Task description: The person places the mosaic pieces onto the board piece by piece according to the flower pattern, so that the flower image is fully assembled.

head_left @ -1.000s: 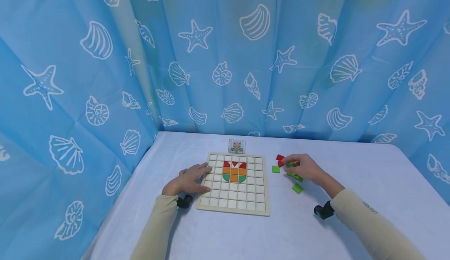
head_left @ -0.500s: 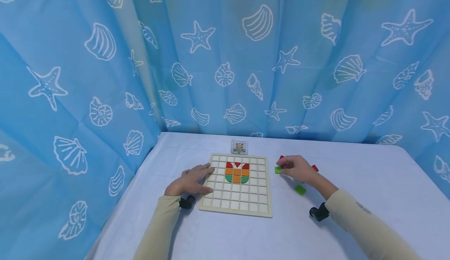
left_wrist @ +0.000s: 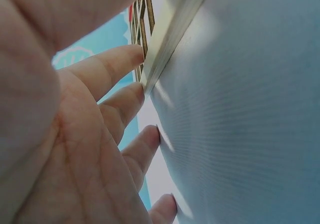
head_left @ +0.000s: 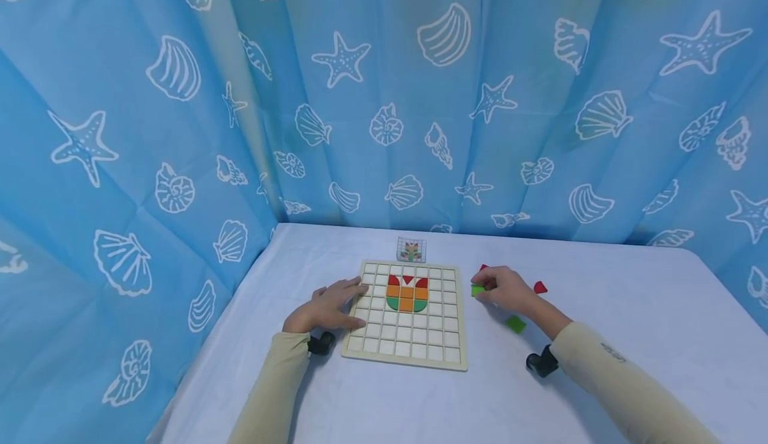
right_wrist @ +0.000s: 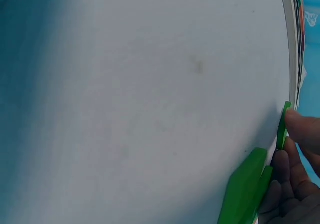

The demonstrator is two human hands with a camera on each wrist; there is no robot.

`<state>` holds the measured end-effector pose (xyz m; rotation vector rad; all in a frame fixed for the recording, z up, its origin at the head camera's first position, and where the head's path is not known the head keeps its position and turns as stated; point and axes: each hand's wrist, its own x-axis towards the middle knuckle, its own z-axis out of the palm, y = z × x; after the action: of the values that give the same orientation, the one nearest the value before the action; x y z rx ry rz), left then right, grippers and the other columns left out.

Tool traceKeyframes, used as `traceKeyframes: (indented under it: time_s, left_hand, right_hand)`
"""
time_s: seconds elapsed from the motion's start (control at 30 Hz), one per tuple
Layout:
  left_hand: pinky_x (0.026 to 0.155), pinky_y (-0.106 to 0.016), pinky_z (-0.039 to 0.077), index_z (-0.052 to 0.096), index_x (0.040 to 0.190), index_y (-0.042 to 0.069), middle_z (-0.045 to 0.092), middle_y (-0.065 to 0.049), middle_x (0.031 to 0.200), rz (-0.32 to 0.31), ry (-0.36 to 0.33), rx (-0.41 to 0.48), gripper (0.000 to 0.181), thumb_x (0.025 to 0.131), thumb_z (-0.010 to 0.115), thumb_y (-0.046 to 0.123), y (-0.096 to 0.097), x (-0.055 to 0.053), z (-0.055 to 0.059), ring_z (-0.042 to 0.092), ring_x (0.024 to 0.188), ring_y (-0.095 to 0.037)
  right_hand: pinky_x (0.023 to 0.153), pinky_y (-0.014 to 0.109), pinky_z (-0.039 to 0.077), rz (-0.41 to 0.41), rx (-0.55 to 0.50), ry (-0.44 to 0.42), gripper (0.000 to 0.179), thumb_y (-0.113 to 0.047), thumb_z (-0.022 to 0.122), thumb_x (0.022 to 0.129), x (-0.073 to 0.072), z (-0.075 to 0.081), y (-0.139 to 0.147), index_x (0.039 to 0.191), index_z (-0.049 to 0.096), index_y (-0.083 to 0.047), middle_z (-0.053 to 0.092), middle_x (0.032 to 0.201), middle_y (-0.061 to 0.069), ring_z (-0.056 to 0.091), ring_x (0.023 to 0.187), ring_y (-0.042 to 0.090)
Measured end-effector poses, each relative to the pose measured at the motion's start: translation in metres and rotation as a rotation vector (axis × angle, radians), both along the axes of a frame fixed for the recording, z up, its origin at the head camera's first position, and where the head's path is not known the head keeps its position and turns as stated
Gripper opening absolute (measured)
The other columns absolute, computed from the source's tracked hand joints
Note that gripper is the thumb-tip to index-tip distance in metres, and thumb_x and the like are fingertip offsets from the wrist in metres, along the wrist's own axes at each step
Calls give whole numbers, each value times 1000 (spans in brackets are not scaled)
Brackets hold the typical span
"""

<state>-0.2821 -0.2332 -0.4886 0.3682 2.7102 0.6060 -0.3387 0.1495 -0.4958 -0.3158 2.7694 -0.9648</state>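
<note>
A cream square grid board (head_left: 405,363) lies on the white table. Red, orange and green tiles (head_left: 407,293) form a tulip-like shape in its upper middle. My left hand (head_left: 327,309) is at the board's left edge, fingers spread, with index fingertip and thumb right at the rim. Off the board's right side, my right hand (head_left: 509,291) pinches a green square tile (right_wrist: 283,126) between thumb and fingers. Below those fingers, more green tiles (right_wrist: 245,186) show in the right wrist view; the hand mostly hides them from the head camera.
A small pattern card (head_left: 411,251) lies behind the board. Right of the right hand is a red tile (head_left: 541,287), and a green tile (head_left: 516,324) sits nearer the front. Another red tile (head_left: 484,267) peeks out behind the hand. A blue shell-print curtain (head_left: 384,97) hangs behind the table.
My right hand has moved slightly left from over the tile pile to the green square tile and now pinches it. My left hand stays at the board's edge. The head view has shifted slightly.
</note>
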Motion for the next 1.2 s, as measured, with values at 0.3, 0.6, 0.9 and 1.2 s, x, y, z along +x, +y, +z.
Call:
traceKeyframes:
  time_s: [0.3, 0.6, 0.9, 1.2]
  left_hand:
    - [118, -66, 12, 37, 153, 23, 23, -3, 165, -7, -4, -11, 80, 86, 74, 43, 1, 0, 0, 18, 153, -30]
    - [118, -66, 12, 38, 153, 23, 24, -2, 165, 7, -6, -11, 80, 85, 75, 44, 1, 1, 2, 19, 153, -29]
    - [119, -64, 10, 37, 154, 23, 24, -2, 165, 6, -17, 7, 81, 85, 75, 43, 2, 2, 1, 18, 153, -28]
    - [118, -66, 11, 38, 153, 23, 24, -2, 165, 12, -17, -2, 81, 85, 75, 44, 2, 2, 3, 18, 153, -29]
  right_hand:
    - [88, 39, 55, -11, 88, -1, 36, -12, 74, 86, 2, 1, -8, 121, 69, -5, 65, 106, 9, 56, 97, 24]
    - [93, 46, 54, 29, 124, -6, 24, -9, 74, 85, 1, 7, -12, 108, 66, -12, 66, 110, 11, 57, 98, 25]
    - [96, 50, 51, 10, 115, 17, 20, -14, 65, 91, 2, 8, -11, 111, 70, -10, 68, 112, 10, 57, 103, 27]
    - [93, 47, 54, -25, 52, 92, 35, -11, 64, 93, 6, 13, -16, 128, 63, -9, 65, 122, 17, 58, 103, 29]
